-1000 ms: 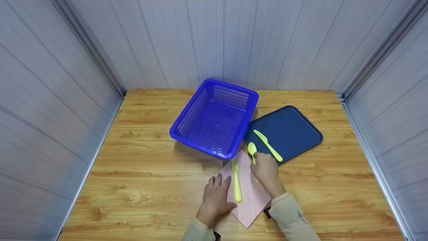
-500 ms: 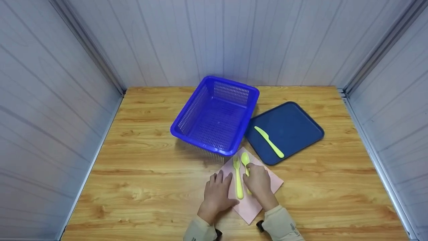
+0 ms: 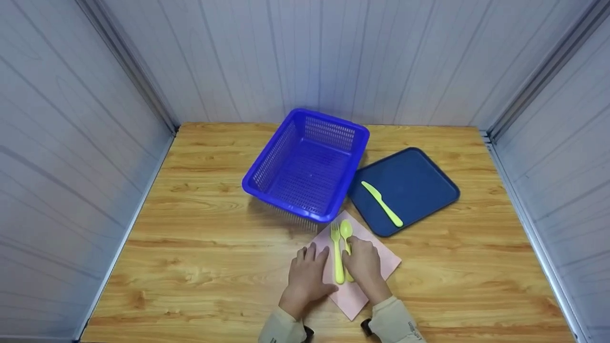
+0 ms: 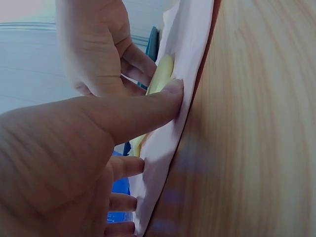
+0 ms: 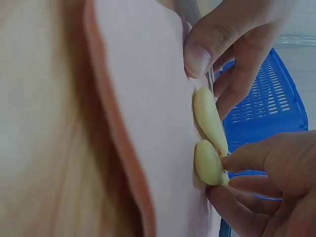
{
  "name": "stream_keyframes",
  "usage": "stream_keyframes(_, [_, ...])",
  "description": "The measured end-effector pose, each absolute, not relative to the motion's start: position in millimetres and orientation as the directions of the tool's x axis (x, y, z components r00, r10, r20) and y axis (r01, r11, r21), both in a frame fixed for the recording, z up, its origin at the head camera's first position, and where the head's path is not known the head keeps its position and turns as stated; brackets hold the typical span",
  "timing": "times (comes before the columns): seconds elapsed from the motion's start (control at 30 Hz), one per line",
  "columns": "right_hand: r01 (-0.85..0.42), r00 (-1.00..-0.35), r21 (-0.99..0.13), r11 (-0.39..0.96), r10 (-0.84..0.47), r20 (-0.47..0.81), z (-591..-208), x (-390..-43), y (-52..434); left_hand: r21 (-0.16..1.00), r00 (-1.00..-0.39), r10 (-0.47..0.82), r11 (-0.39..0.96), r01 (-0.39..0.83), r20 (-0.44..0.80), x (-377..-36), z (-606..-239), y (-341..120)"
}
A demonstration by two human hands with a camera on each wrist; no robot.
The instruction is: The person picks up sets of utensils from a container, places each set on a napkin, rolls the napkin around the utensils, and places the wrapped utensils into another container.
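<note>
The yellow-green spoon (image 3: 347, 243) is lying on the pink napkin (image 3: 381, 259), right alongside the yellow-green fork (image 3: 337, 255), the two handles running parallel with the bowl and tines pointing toward the blue basket (image 3: 307, 164). Your right hand (image 3: 363, 264) is pinching the spoon's handle, fingers curled around it, as the right wrist view shows with the rounded handle ends (image 5: 210, 143) sitting side by side on the cloth. Your left hand (image 3: 307, 278) is pressing flat on the napkin's left part, fingers straight and spread, the thumb (image 4: 143, 111) lying just beside the fork's handle; it is gripping nothing.

The napkin is sitting as a diamond on the wooden table (image 3: 200, 247), its far corner reaching close under the basket's near rim. The basket is standing with nothing visible inside it, at the middle of the table toward the back wall. Just to its right, you are seeing the dark blue tray (image 3: 419, 181), with a yellow-green knife (image 3: 382, 204) lying diagonally across it, well clear of both hands. Beige sleeves (image 3: 393, 324) are covering your wrists at the bottom edge of the head view.
</note>
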State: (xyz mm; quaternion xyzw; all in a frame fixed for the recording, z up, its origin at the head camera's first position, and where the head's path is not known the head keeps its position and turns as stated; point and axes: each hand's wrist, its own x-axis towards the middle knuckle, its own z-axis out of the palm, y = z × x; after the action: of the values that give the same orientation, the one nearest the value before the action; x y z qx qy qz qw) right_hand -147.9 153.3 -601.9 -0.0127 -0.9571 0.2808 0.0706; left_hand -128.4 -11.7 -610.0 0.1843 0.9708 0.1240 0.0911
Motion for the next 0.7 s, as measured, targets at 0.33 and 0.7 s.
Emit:
stream_keyframes(0.33, [-0.036,-0.989,-0.547,0.836,0.049,0.14,-603.3,-144.7,152.5,0.294,-0.916,0.373,0.901,0.318,-0.151,-127.9,-609.0,-13.3])
stream_keyframes(0.7, [-0.066,-0.98,-0.521,0.851,0.044,0.196,-594.4,-153.6,170.8,0.28,-0.915,0.38,0.9,0.333,-0.133,-130.1,-605.8,-9.3])
